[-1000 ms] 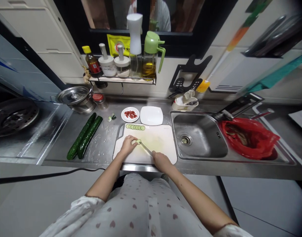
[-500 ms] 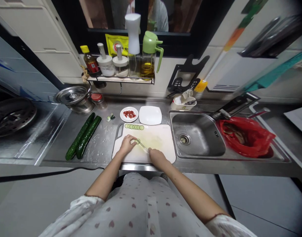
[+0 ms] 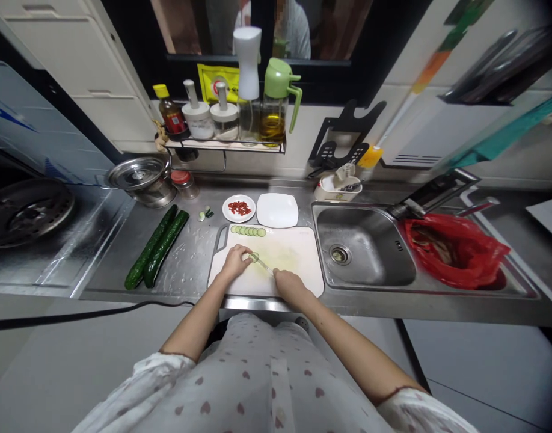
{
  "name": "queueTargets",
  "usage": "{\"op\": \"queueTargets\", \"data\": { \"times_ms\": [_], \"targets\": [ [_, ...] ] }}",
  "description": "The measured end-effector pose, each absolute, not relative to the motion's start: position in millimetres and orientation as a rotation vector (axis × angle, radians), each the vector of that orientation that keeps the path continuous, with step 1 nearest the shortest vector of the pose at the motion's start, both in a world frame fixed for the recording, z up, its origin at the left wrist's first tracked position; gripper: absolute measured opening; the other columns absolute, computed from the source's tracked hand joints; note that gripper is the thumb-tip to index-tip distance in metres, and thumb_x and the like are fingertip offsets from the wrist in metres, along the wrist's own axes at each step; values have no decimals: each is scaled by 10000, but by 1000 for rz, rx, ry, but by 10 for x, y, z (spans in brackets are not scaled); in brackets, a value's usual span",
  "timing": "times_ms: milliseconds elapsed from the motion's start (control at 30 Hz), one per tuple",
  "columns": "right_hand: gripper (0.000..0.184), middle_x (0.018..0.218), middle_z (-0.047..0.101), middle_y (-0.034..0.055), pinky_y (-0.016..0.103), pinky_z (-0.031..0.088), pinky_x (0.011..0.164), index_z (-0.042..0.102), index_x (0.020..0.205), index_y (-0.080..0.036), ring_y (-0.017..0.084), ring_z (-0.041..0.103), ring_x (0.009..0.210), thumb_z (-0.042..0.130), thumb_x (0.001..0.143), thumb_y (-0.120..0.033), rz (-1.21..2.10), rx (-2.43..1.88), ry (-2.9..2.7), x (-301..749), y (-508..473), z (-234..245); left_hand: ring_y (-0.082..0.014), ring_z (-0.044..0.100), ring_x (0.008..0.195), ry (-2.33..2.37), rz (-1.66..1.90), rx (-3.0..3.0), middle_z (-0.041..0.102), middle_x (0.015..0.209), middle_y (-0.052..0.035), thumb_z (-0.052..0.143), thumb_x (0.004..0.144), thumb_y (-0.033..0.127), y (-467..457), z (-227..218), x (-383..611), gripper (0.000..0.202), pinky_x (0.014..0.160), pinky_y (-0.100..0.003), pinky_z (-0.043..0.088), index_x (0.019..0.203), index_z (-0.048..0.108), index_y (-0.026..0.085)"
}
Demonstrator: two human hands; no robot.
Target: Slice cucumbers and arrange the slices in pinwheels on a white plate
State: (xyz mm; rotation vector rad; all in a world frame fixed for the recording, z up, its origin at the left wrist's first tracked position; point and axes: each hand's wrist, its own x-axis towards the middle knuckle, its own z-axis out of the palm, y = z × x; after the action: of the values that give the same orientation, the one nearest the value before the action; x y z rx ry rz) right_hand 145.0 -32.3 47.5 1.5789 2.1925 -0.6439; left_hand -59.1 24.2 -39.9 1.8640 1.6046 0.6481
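Note:
My left hand [image 3: 236,263] pinches a thin round cucumber slice [image 3: 254,257] over the left part of the white cutting board [image 3: 303,258]. In my right hand [image 3: 290,285] is a small knife [image 3: 264,265], its blade pointing up and left with the tip at the slice. A row of overlapping cucumber slices [image 3: 248,231] lies along the board's far left edge. Behind the board stand a small plate with chopped red pieces [image 3: 239,208] and a bare white square plate [image 3: 277,210].
Two whole cucumbers [image 3: 156,248] lie on the steel counter at left, near cucumber scraps [image 3: 205,213]. A lidded pot [image 3: 143,180] and a red-topped jar [image 3: 184,184] stand behind. At right are the sink [image 3: 364,252] and a red plastic bag [image 3: 460,252]. Bottles fill a shelf [image 3: 226,145].
The view has shifted slightly, moving everything a little to the right. Both hands keep their places over the board, with the slice and knife still together between them.

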Motion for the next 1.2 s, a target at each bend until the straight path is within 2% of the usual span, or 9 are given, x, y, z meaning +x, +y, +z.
{"op": "queueTargets", "data": {
  "times_ms": [400, 600, 833, 933, 1067, 1200],
  "targets": [
    [326, 1028, 691, 176, 319, 483, 862, 603, 1125, -108, 225, 648, 1043, 343, 930, -77, -517, 1396, 2305, 1515, -51, 680, -203, 569, 936, 1602, 649, 1860, 625, 930, -49, 692, 747, 233, 230, -406, -590, 184, 877, -346, 461, 929, 698, 204],
    [336, 1012, 691, 175, 321, 494, 816, 596, 1122, -103, 231, 660, 1001, 328, 926, -59, -516, 1416, 2284, 1497, -106, 656, -207, 570, 947, 1599, 665, 1866, 623, 942, -50, 677, 755, 239, 227, -415, -579, 180, 890, -351, 459, 930, 696, 203],
    [256, 969, 682, 150, 284, 437, 769, 563, 1098, -135, 216, 656, 958, 390, 915, -87, -590, 1530, 2211, 1721, -328, 526, -234, 551, 1002, 1635, 600, 1915, 597, 968, -70, 639, 793, 290, 187, -356, -521, 339, 927, -368, 440, 1122, 681, 220],
    [215, 963, 680, 131, 267, 396, 714, 554, 1066, -151, 216, 652, 922, 379, 946, -186, -629, 1615, 2214, 1883, -428, 454, -244, 540, 1020, 1674, 577, 1920, 588, 973, -76, 637, 789, 279, 166, -313, -470, 315, 938, -371, 428, 1092, 690, 217],
    [227, 968, 685, 110, 254, 338, 647, 517, 1089, -164, 200, 650, 876, 337, 977, -243, -668, 1863, 2115, 2006, -503, 361, -239, 548, 1002, 1709, 578, 1906, 602, 956, -76, 639, 765, 219, 169, -260, -413, 218, 903, -362, 432, 977, 687, 209],
    [243, 953, 689, 110, 257, 317, 629, 509, 1102, -167, 203, 652, 864, 326, 989, -282, -665, 1974, 2034, 2009, -490, 338, -179, 582, 822, 1709, 587, 1824, 627, 858, -36, 629, 757, 199, 202, -241, -404, 130, 760, -300, 451, 884, 656, 207]
  ]
}}
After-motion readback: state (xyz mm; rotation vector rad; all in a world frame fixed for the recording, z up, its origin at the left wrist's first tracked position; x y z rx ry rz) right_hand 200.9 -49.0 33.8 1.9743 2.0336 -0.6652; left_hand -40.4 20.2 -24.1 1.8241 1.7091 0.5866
